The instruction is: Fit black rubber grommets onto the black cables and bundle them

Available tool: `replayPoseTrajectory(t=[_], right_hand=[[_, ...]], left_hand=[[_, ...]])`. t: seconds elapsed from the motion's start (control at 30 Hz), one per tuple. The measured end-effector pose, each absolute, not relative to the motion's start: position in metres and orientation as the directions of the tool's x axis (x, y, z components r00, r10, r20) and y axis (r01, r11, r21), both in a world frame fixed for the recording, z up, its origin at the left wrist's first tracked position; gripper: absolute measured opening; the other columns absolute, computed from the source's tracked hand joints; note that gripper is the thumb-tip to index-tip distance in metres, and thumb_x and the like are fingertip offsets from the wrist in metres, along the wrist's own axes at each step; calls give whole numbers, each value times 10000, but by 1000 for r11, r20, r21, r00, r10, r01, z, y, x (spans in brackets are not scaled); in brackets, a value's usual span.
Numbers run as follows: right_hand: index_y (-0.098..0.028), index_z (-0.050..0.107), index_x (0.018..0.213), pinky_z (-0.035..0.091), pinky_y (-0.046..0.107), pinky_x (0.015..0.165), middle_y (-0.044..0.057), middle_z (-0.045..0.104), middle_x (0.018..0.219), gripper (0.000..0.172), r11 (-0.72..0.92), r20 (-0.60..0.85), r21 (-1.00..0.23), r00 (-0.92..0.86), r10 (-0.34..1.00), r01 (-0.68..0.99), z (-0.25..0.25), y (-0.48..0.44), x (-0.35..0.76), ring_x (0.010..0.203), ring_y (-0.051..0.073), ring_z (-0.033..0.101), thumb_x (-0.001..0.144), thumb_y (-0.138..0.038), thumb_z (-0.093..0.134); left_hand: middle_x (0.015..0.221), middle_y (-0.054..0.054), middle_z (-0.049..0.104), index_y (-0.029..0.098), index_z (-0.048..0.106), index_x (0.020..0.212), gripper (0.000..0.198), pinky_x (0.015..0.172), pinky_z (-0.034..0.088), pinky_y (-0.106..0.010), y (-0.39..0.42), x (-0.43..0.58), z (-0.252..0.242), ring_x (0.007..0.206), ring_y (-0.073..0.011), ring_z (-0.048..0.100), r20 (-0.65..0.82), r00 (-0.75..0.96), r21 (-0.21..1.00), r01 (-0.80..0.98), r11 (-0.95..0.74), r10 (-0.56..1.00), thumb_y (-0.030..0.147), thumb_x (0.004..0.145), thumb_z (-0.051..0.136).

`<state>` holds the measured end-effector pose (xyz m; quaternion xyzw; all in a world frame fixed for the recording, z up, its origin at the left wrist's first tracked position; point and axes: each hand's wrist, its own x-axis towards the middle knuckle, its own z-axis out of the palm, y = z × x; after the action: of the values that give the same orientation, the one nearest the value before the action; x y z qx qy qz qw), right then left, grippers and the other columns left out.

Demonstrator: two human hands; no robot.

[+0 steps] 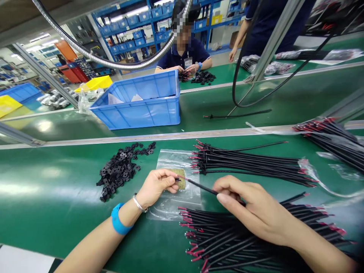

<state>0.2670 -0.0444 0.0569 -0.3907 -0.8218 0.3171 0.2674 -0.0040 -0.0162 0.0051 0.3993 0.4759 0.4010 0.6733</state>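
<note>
My left hand [157, 185] is pinched shut on a tiny black part, held over a small tan pad [181, 178] that lies on a clear plastic bag [173, 204]. My right hand [250, 206] grips a thin black cable [200, 186] whose tip points at the left fingertips. A heap of small black plastic parts [119, 168] lies just left of the left hand. One bundle of black cables with red ends [250, 163] lies beyond my hands. Another bundle [241, 239] lies under my right hand.
A blue crate [148, 110] stands on the green belt beyond the metal rail [113, 138]. A third cable bundle [332, 138] lies at the far right. Across the line a seated person's hands [187, 69] work on black parts, and another person [256, 30] stands.
</note>
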Motion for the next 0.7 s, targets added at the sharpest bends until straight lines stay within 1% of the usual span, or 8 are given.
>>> replayPoseTrajectory(t=[0.1, 0.23, 0.33, 0.4, 0.47, 0.5, 0.6, 0.7], right_hand=[[-233, 547, 1119, 384, 216, 480, -64, 568, 625, 194, 533, 319, -657, -443, 838, 533, 50, -42, 268, 474, 87, 497, 974, -288, 431], [-201, 577, 1131, 429, 215, 502, -25, 661, 725, 223, 541, 372, -607, -394, 841, 582, 45, -40, 267, 526, 94, 580, 967, -272, 444], [-187, 602, 1081, 464, 214, 541, 1, 695, 791, 208, 553, 366, -599, -415, 833, 580, 43, -38, 265, 597, 105, 628, 964, -263, 447], [-183, 610, 1063, 480, 212, 572, 11, 705, 828, 202, 562, 374, -597, -421, 827, 573, 40, -37, 263, 639, 109, 645, 962, -256, 450], [-183, 610, 1065, 492, 212, 615, 19, 707, 878, 196, 572, 389, -595, -420, 820, 565, 37, -37, 262, 695, 113, 657, 957, -246, 459], [-184, 608, 1069, 495, 214, 640, 21, 705, 900, 193, 575, 396, -599, -418, 818, 558, 35, -37, 261, 723, 115, 659, 954, -241, 465], [-187, 604, 1032, 488, 225, 637, 14, 680, 856, 171, 570, 394, -620, -414, 821, 539, 30, -38, 259, 699, 114, 634, 944, -232, 464], [-189, 598, 960, 451, 236, 544, -6, 632, 744, 149, 549, 369, -629, -410, 834, 550, 28, -39, 256, 567, 104, 562, 930, -227, 457]], left_hand=[[660, -60, 730, 104, 714, 858, 358, 591, 569, -239, -16, -4, 4, 575, -135, 688, -326, 222, 926, -118, 357, 919, 380, 659, 825], [733, -70, 733, 109, 701, 922, 345, 674, 578, -307, -17, -4, 5, 643, -157, 692, -287, 233, 951, -44, 304, 929, 340, 687, 802], [750, -60, 687, 128, 684, 907, 214, 665, 559, -313, -17, -3, 3, 658, -148, 656, -79, 212, 974, 225, 31, 974, 319, 812, 681], [819, -68, 651, 149, 680, 904, 149, 701, 541, -323, -16, -3, 0, 745, -161, 631, 182, 242, 829, 484, -281, 953, 269, 870, 599], [913, -85, 630, 164, 675, 930, 131, 753, 521, -343, -14, -3, -3, 841, -182, 606, 390, 371, 539, 650, -536, 843, 216, 884, 564], [954, -93, 630, 166, 668, 945, 131, 771, 513, -354, -14, -3, -4, 876, -194, 599, 433, 452, 397, 681, -615, 780, 200, 886, 556], [1042, -93, 652, 169, 645, 937, 118, 779, 488, -366, -15, 0, -2, 931, -214, 602, 367, 641, 143, 678, -721, 675, 186, 905, 532], [1061, -73, 673, 178, 626, 915, 123, 781, 462, -378, -17, 4, 3, 967, -226, 605, 261, 684, 134, 673, -727, 681, 189, 927, 503]])
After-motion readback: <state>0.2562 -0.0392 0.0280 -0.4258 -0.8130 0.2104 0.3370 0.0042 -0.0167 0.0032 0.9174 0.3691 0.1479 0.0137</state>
